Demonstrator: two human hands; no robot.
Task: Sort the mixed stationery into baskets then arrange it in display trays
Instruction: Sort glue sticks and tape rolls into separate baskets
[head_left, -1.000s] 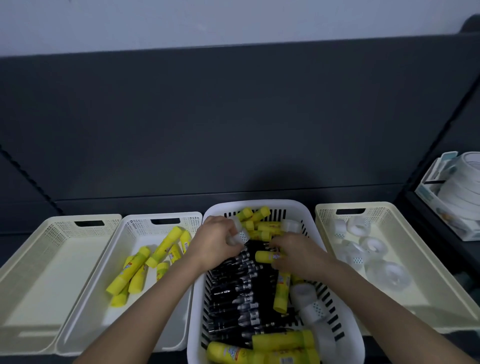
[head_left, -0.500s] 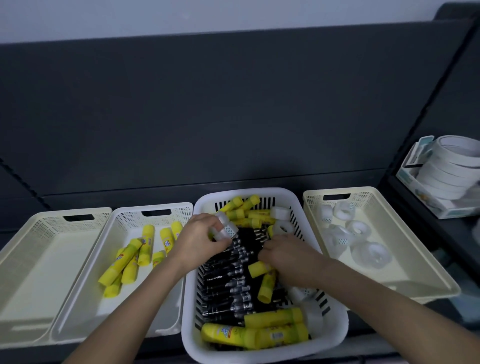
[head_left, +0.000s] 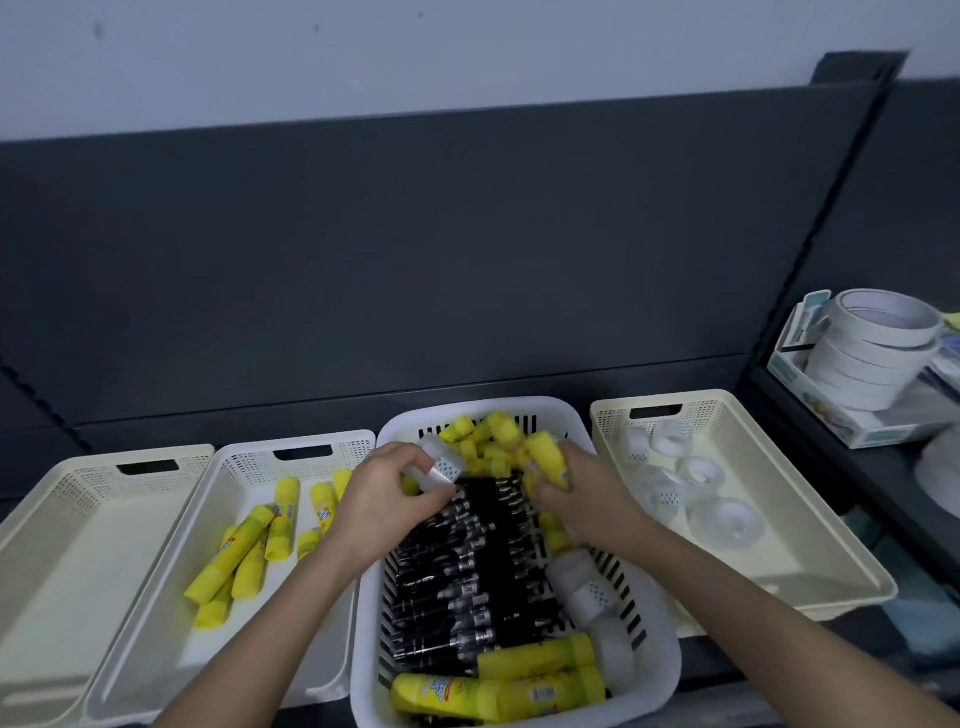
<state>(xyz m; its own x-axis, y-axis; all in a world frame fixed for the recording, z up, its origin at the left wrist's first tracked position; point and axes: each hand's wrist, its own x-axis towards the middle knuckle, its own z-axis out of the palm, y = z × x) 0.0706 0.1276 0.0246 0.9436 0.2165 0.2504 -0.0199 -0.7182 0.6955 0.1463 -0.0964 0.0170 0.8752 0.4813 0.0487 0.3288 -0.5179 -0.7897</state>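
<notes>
A white slotted basket (head_left: 654, 670) in the middle holds mixed black pens (head_left: 467, 577), yellow glue sticks (head_left: 493, 691) and clear tape rolls (head_left: 582, 587). My left hand (head_left: 384, 499) is over its far left part and grips a small clear tape roll (head_left: 439, 467). My right hand (head_left: 576, 493) is over the far right part, its fingers curled round a yellow glue stick (head_left: 545, 452). A white tray (head_left: 166, 639) to the left holds several glue sticks (head_left: 249, 545). A cream tray (head_left: 810, 545) to the right holds several tape rolls (head_left: 722, 519).
A cream tray (head_left: 57, 561) with nothing in it stands at the far left. On a darker shelf to the right a stack of large white tape rolls (head_left: 872, 353) sits in a box. A dark back panel rises behind the trays.
Both hands have moved toward the far end of the middle basket. My right hand has taken hold of a yellow glue stick; my left hand still holds the tape roll.
</notes>
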